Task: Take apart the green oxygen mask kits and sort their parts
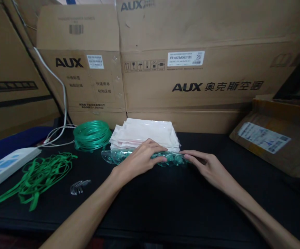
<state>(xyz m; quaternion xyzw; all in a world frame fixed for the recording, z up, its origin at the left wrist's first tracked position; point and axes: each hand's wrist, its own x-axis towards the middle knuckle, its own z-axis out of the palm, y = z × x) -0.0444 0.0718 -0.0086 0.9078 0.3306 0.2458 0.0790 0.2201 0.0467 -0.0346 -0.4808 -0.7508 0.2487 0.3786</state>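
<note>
A row of clear green plastic pieces (pixel 174 158), which look like nested face masks, lies on the black table in front of a stack of white plastic packets (pixel 150 129). My left hand (pixel 142 155) lies over the middle of this row, fingers and thumb closed around it, hiding part of it. At the right end, my right hand (pixel 202 160) pinches the edge of the row between thumb and fingers. Left of the packets rests a coil of green tubing (pixel 93 135). Nearer to me are tangled green elastic straps (pixel 45 174) and several small metal strips (pixel 79 187).
A white power strip (pixel 8 166) sits at the left edge, with a white cable (pixel 62 90) rising behind it. Large cardboard boxes (pixel 150 93) wall off the back. A smaller taped cardboard box (pixel 277 138) stands on the right of the black table (pixel 165 207).
</note>
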